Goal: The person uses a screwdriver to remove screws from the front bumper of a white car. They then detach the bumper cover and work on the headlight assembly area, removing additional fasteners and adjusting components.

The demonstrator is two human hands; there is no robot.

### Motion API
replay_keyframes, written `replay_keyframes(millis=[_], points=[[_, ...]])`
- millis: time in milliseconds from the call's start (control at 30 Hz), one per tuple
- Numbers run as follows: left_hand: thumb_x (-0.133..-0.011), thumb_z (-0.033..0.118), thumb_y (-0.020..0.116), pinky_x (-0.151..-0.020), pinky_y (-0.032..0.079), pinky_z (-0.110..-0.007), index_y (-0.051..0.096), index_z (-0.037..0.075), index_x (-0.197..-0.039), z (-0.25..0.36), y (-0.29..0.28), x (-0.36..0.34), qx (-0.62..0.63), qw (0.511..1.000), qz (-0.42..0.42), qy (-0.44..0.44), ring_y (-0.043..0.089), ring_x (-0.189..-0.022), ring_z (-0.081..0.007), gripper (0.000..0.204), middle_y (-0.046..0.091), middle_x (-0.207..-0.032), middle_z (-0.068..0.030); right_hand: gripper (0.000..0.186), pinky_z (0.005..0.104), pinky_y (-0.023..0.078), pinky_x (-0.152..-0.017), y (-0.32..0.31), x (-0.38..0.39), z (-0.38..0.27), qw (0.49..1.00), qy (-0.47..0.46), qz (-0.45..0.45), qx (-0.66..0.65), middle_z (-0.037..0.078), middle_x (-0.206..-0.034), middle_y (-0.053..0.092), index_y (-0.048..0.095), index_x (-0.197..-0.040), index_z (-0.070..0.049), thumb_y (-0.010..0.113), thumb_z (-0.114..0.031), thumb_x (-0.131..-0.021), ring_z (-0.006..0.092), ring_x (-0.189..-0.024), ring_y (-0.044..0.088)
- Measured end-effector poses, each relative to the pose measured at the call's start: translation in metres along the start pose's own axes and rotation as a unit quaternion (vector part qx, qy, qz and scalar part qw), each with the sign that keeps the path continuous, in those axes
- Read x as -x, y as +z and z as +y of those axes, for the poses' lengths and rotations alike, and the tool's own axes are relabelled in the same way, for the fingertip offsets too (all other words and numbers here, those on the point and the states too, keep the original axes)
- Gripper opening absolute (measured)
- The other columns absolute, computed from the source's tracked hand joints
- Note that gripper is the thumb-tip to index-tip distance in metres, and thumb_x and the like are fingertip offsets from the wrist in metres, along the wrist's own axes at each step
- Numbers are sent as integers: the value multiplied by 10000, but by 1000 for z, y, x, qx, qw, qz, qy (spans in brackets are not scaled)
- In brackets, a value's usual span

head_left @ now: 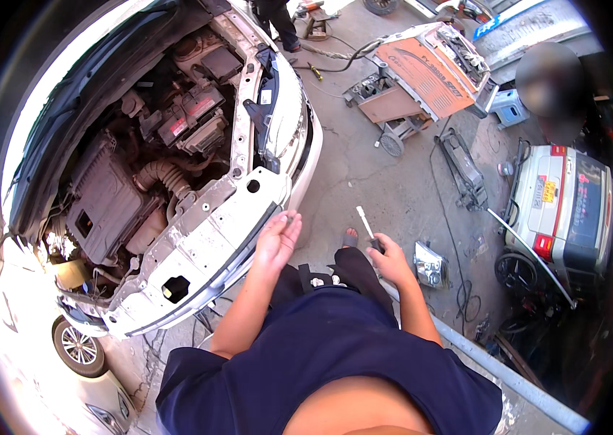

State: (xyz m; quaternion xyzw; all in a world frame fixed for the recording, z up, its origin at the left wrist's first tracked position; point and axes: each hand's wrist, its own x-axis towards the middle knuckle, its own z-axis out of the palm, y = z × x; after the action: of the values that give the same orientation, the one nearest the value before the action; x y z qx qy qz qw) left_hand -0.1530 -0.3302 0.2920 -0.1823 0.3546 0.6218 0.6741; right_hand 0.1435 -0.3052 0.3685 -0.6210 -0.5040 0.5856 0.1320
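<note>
Currently, one slim tool point(367, 226) with a dark handle and a pale shaft is held in the right hand point(391, 261), the fingers wrapped around the handle. From that hand the shaft is directed forward and slightly leftward; its long axis is slanted away from the body, and no contact is seen at its tip. The left hand point(278, 241) is farther from it, held to the left near the front panel point(272, 193) of a white car point(312, 145), its fingers partly curled; whether something small is pinched there cannot be told. Counted farther out: one headlamp unit point(430, 264), set on the floor point(364, 174) right of the right hand; one floor jack point(464, 172); one orange-panelled wheeled machine point(415, 76).
</note>
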Motion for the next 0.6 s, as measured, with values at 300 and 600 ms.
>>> replay_keyframes(millis=[300,600], points=[[-1006,49,481,-1077,454,-518,549,15,-1110,-133,97,48,29,995,-15,92,588,-1198,-332,129,615,-1230,-162,331,353,525,-832,-101,-11,-11,936,-288,-198,44,189,-1003,711,625,-1154,22,653,-195,-906,250,-917,686],[-1008,50,493,-1061,478,-512,573,18,-1114,-227,177,60,-44,984,-65,157,581,-1213,-349,137,620,-1224,-168,352,328,518,-760,-212,-7,-6,947,-254,-193,37,161,-954,716,636,-1177,18,665,-208,-908,177,-837,654]])
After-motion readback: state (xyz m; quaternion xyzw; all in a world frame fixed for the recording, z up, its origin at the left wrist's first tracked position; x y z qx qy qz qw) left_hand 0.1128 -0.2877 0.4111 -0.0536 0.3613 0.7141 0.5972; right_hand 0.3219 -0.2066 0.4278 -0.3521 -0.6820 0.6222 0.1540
